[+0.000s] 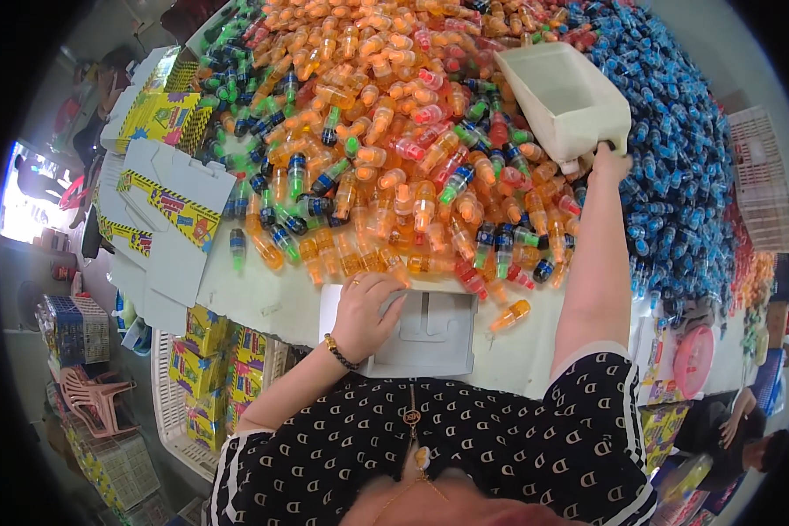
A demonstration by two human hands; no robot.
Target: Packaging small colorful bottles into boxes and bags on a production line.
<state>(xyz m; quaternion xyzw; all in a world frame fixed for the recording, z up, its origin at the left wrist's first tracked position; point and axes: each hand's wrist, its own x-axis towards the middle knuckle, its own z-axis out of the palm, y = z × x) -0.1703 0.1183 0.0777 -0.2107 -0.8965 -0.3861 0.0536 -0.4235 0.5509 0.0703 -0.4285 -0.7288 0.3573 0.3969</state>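
My right hand [611, 165] is closed round the handle of a white plastic scoop [552, 118], which looks like a cut-open jug. The scoop rests at the right side of the bottle heap, its wide hollow facing up, with no bottles visible inside. Close to my body lies an open white cardboard box [434, 329]. My left hand [370, 309] grips its far rim, fingers over the edge and thumb on the inner side. Small orange bottles [346, 254] lie just beyond those fingers. One loose orange bottle [510, 316] lies to the right of the box.
A large heap of small orange, green and red bottles [421, 167] covers the far table, with blue bottles [671, 158] at the right. Flattened printed cartons [171, 197] stand at the left. A white crate [168, 399] holds yellow boxes [203, 377]. A co-worker's hand [738, 427] shows at lower right.
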